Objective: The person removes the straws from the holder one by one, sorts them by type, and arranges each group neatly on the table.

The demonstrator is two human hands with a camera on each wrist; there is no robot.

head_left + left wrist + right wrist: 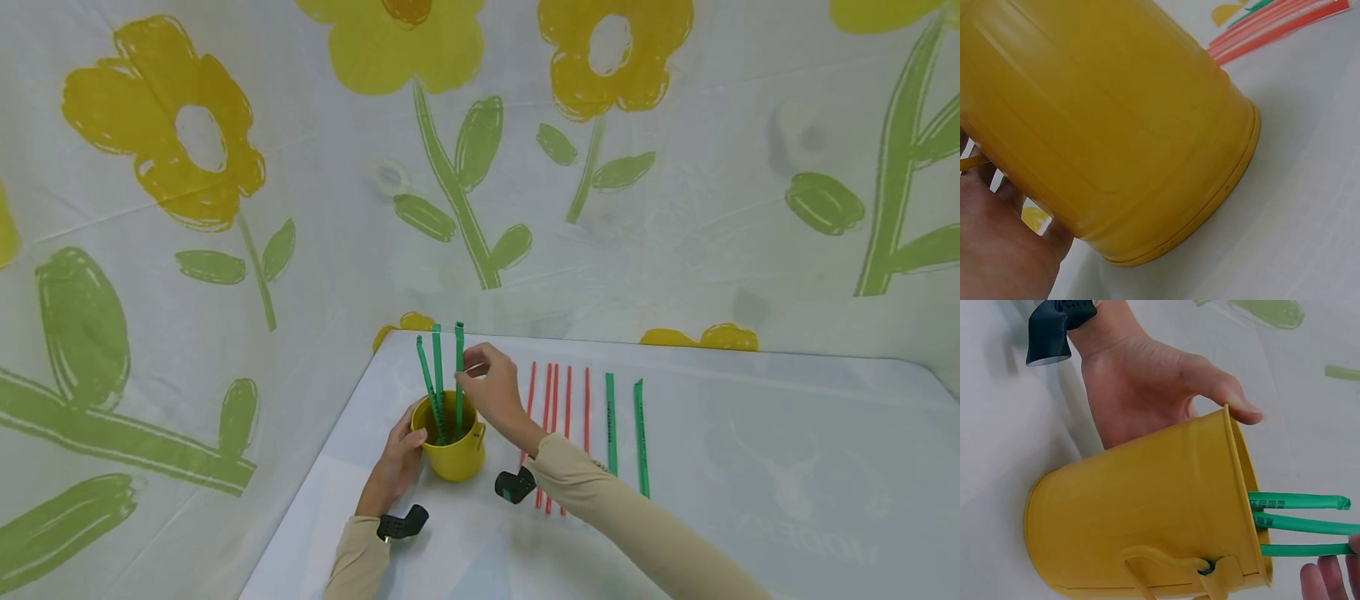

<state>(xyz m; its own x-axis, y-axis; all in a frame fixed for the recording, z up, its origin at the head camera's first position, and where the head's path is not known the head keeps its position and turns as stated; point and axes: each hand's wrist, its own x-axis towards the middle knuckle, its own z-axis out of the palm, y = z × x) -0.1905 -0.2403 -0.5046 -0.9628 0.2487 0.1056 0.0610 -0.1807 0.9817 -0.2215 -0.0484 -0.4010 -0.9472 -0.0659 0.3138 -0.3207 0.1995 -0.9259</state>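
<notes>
A small yellow bucket (pixel 455 465) stands upright on the table. My left hand (pixel 403 457) grips its left side, the thumb (pixel 1244 412) hooked at the rim; the other fingers go partly out of sight behind the wall. Two slim green straws (pixel 437 358) with dark print lean inside the bucket. A third green straw (pixel 460 340) stands with its lower end in the bucket, and my right hand (pixel 492 387) pinches it above the rim. In the right wrist view, only the right fingertips (pixel 1330 575) show, at that straw's outer part.
To the right of the bucket lie several thin red straws (pixel 587 408), spaced side by side. Beyond them are two more green straws (pixel 611 417). A flower-printed curtain (pixel 337 250) hangs behind the white table (pixel 750 500). My right forearm passes over the straws' near ends.
</notes>
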